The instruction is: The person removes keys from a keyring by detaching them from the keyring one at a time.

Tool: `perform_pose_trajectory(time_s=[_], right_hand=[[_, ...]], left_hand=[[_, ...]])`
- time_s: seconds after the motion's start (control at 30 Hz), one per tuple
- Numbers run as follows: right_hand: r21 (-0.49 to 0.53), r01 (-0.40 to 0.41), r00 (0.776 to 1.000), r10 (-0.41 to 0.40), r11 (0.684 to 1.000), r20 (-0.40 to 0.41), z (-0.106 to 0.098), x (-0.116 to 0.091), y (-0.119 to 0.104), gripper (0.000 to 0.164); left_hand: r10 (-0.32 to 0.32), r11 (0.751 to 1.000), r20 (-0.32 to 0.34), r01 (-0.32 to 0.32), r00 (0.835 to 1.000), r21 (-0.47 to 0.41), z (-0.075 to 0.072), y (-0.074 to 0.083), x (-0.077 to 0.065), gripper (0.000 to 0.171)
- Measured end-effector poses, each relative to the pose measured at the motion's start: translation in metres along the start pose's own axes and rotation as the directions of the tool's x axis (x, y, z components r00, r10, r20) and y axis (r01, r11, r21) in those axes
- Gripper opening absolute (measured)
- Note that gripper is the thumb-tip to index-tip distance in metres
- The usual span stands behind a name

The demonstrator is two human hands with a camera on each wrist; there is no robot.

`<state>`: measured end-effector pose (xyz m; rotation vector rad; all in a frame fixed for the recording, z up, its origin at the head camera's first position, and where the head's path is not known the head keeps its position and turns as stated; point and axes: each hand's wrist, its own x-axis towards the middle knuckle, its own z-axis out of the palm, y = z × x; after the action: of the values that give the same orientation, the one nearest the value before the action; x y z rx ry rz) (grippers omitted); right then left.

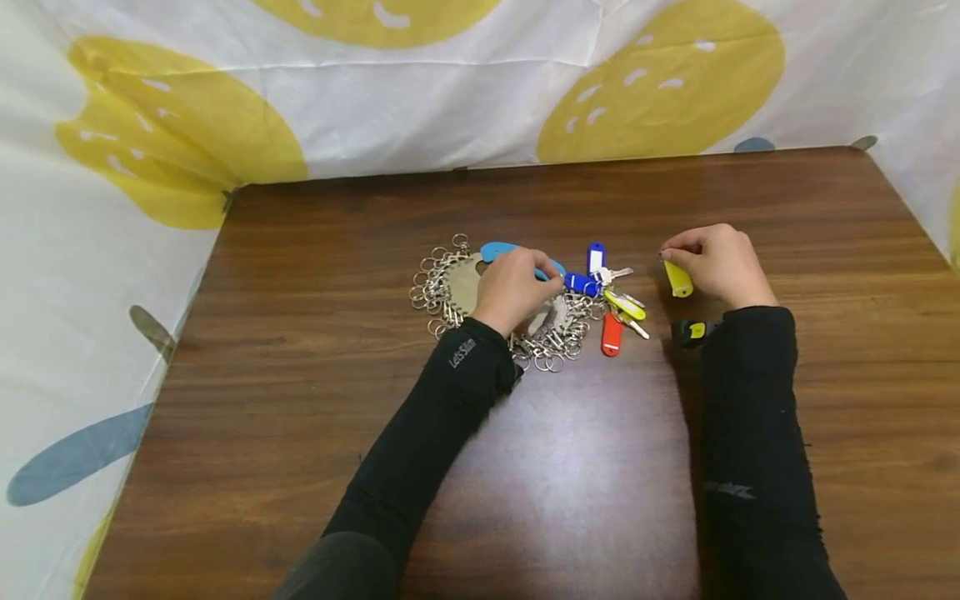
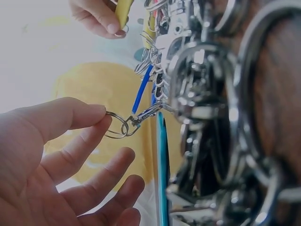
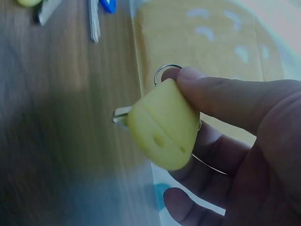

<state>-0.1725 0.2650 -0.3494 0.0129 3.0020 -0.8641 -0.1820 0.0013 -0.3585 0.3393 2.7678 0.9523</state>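
Head cam: high, near side, faces fwd/down — wide on tbl (image 1: pixel 300 408) + far cloth (image 1: pixel 442 108). L wrist: v. close, sideways, past L hand (image 1: pixel 514 290) to cloth; shares R hand (image 1: pixel 723 265) w/ head. R wrist: close on yellow fob (image 3: pixel 164 126) — also in head.

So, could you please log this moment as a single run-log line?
left hand: pinches metal ring | right hand: holds yellow key tag | red key tag: on table

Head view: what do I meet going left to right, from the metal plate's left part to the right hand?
Metal plate's left part → left hand → nearer blue tag → red tag → yellow key fob, pinched by the right hand.
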Motion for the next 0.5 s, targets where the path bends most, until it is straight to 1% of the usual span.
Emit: perform_pose_trajectory(time_s=[0.13,0.27,0.4,0.5], right_hand=[[0.005,-0.027,1.000,0.027,1.000,0.013,-0.007,-0.005,0.011,0.034],[0.005,-0.076,0.997,0.076,0.997,0.024,-0.014,-0.011,0.025,0.039],[0.050,-0.133,0.991,0.133,0.990,0.006,-0.023,-0.017,0.039,0.048],[0.084,-0.177,0.984,0.179,0.981,-0.010,-0.028,-0.023,0.049,0.053]], left_hand=[[-0.002,1.000,0.007,0.002,1.000,0.002,0.000,-0.001,0.000,0.015],[-0.017,1.000,0.019,0.017,1.000,-0.007,0.000,-0.004,-0.002,0.015],[-0.018,1.000,0.015,0.018,1.000,-0.012,-0.002,-0.007,-0.002,0.015],[-0.007,1.000,0.008,0.007,1.000,-0.018,-0.004,-0.011,-0.003,0.014]])
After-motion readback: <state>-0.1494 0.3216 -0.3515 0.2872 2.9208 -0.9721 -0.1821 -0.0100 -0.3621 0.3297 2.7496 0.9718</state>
